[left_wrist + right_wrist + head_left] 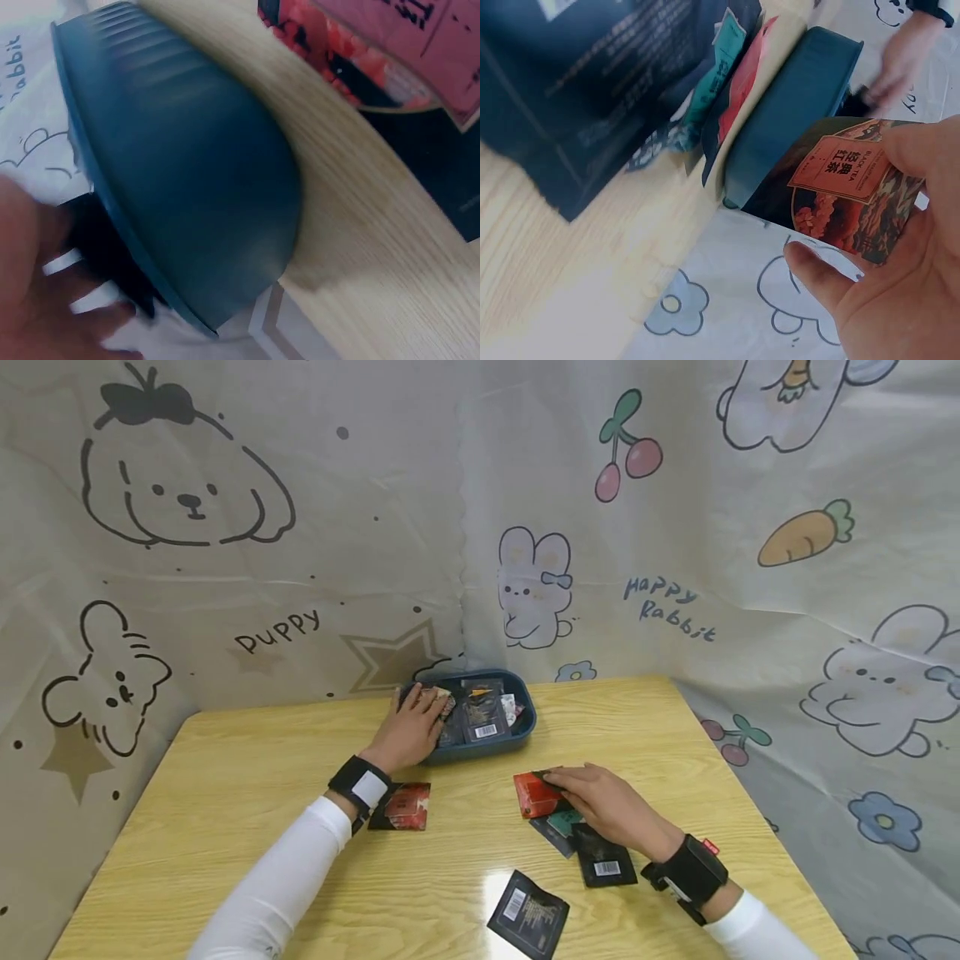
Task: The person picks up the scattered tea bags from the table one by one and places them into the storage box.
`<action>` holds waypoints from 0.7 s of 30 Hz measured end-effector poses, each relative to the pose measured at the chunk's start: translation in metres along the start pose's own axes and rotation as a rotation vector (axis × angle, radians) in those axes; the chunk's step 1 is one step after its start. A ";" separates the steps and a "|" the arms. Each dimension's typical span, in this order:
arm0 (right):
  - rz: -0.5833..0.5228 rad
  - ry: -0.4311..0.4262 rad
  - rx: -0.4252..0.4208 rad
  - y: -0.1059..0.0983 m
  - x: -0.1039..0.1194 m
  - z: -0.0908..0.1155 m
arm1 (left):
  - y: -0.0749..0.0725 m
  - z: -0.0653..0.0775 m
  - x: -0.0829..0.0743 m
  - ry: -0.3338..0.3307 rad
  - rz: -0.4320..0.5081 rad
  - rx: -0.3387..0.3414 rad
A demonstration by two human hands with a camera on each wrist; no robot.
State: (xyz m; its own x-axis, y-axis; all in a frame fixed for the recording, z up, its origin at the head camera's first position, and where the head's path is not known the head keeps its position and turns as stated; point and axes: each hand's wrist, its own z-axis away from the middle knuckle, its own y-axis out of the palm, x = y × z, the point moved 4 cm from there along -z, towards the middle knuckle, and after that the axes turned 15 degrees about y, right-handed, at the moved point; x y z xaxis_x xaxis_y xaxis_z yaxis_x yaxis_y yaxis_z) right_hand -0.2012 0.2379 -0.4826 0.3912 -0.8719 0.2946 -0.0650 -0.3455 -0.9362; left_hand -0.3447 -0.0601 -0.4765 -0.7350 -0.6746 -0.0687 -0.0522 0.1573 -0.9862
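Note:
My left hand [408,731] reaches over the near-left rim of a dark blue basket [531,727], its fingers spread on the sachets inside. In the left wrist view the fingers are blurred beside a dark sachet [109,244] at the rim. My right hand [611,802] pinches a black tea sachet [840,180] with a red-orange label between thumb and fingers. Below that hand lie a red sachet [534,797], a green-labelled sachet [564,820] and a black sachet [603,857], overlapping on the table.
A black sachet [528,914] lies alone near the front of the wooden table [247,768]. Another red and black sachet [407,807] lies by the left wrist. More dark sachets [482,710] fill the basket. A printed cloth [375,527] hangs behind the table.

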 end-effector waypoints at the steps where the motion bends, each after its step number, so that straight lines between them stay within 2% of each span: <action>1: -0.006 0.006 -0.006 -0.001 0.000 -0.001 | 0.002 0.004 0.001 -0.013 0.012 0.035; 4: -0.006 0.024 -0.041 -0.005 -0.001 -0.004 | 0.001 0.017 -0.001 -0.033 0.062 0.058; 7: -0.010 0.041 -0.066 -0.011 -0.002 -0.010 | -0.005 0.034 -0.005 -0.021 0.069 0.003; 11: -0.019 0.041 -0.082 -0.021 0.001 -0.024 | -0.011 0.067 -0.009 -0.056 -0.009 -0.073; 14: -0.042 0.023 -0.100 -0.029 0.004 -0.038 | -0.009 0.095 -0.015 -0.073 -0.059 -0.090; 16: -0.057 0.008 -0.112 -0.033 0.005 -0.049 | -0.005 0.111 -0.022 -0.038 -0.042 -0.062; 21: -0.084 -0.011 -0.119 -0.032 0.010 -0.080 | 0.006 0.138 -0.044 0.045 0.205 0.158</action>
State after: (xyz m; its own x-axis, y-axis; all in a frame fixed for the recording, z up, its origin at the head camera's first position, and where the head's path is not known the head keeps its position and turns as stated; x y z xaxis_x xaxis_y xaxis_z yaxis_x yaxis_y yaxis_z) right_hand -0.2688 0.2127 -0.4347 0.4099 -0.8346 0.3680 -0.1401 -0.4563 -0.8787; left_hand -0.2194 -0.1291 -0.5002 -0.7488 -0.6070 -0.2659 0.2044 0.1702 -0.9640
